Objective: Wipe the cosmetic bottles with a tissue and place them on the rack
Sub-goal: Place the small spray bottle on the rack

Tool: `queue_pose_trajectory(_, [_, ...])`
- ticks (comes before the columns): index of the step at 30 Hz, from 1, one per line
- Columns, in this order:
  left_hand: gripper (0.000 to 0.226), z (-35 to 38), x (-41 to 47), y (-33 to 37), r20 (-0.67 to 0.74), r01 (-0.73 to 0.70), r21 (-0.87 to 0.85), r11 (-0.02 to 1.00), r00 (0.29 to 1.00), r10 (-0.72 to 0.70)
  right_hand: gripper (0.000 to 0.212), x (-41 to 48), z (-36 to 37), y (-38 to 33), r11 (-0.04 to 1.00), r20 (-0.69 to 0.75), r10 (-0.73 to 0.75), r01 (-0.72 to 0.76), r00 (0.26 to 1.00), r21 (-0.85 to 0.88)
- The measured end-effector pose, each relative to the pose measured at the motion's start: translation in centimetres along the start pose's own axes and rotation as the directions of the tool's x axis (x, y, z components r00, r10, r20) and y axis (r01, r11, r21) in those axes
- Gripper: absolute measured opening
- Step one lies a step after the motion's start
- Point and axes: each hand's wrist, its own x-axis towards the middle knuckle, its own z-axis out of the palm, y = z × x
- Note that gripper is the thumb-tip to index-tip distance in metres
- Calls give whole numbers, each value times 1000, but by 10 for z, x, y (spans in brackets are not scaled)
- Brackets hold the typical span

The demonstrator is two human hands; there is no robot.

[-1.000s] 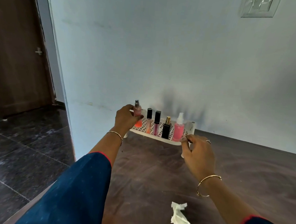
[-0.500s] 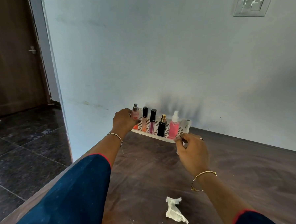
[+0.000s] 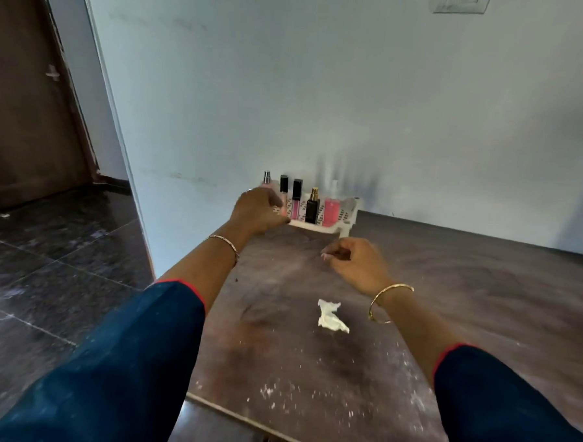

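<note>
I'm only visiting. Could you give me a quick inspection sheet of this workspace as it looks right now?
Surface: dark brown counter.
Job's things: five cosmetic bottles upright on the white rack by the wall; crumpled tissue on the counter.
Clutter: white specks near the counter's front edge.
Hands: left hand at the rack's left end, grip unclear; right hand over the counter, loosely curled, holding nothing.
Cables: nothing seen.
Surroundings: switch plate, dark door, tiled floor.
</note>
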Motion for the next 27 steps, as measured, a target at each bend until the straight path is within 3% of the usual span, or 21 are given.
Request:
queue_pose_trajectory(3, [33,9,-38,14,305,-23,-96,995,951,51,63,-20,-5,0,995,344,-11,44,939,-88])
queue_pose_trajectory(5, [31,17,-60,18,401,-23,-136,990,913,76,75,-32,-5,1,981,425,28,57,905,-187])
queue_pose_trajectory(15, [21,46,-108,22,376,31,-108,994,927,11,13,-64,19,5,952,82,5,21,997,-305])
queue_pose_trajectory(18, [21,47,-113,25,338,46,-143,989,941,5,8,-68,11,3,985,-9,15,-17,1000,-171])
queue_pose_trajectory(21, [27,44,-121,40,351,37,-245,969,935,53,17,-78,-9,-1,991,-100,103,-93,990,95])
queue_pose_trajectory(24, [25,39,-143,67,385,84,-447,890,916,107,22,-105,-38,-4,900,-196,222,-123,955,418])
queue_pose_trajectory(27, [22,40,-176,99,415,134,-620,773,892,178,20,-151,-69,3,796,-248,319,-117,915,594])
